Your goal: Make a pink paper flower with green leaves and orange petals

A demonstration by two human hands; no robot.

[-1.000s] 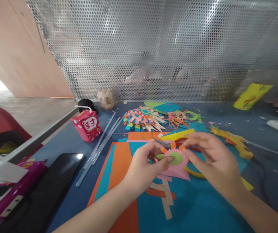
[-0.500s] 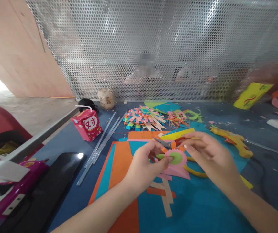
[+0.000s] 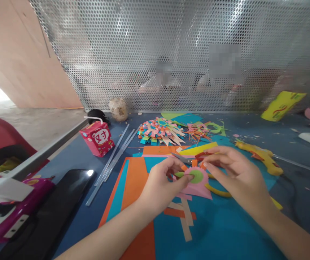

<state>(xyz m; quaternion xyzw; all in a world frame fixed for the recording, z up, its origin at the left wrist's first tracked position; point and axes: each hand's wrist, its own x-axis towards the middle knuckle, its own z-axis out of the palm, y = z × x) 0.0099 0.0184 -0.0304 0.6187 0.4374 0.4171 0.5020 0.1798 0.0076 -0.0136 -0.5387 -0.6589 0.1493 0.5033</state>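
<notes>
My left hand [image 3: 168, 184] is closed on a paper rosette [image 3: 199, 176], a green disc on a scalloped pink round with orange paper tabs along its upper edge. Its thumb presses on the green centre. At the rosette's upper right edge, the thumb and fingers of my right hand [image 3: 229, 171] pinch an orange tab [image 3: 204, 165]. Behind and beneath the hands lie scissors with yellow handles [image 3: 218, 191], partly covered. Pink paper [image 3: 202, 191] lies under the rosette, and loose cream paper strips [image 3: 186, 229] lie nearer me on blue paper [image 3: 225, 231].
Finished paper flowers [image 3: 160, 130] sit behind my hands, with paper shreds [image 3: 198, 131] beside them. A yellow glue gun [image 3: 263, 157] lies to the right. Leftward are clear glue sticks [image 3: 114, 159], a red drink box [image 3: 97, 139] and a black phone [image 3: 49, 213]. A perforated metal screen [image 3: 149, 43] stands behind.
My right fingers have shifted slightly down and left at the orange tab. My left hand holds the rosette almost still. The orange paper at the far right edge is no longer visible.
</notes>
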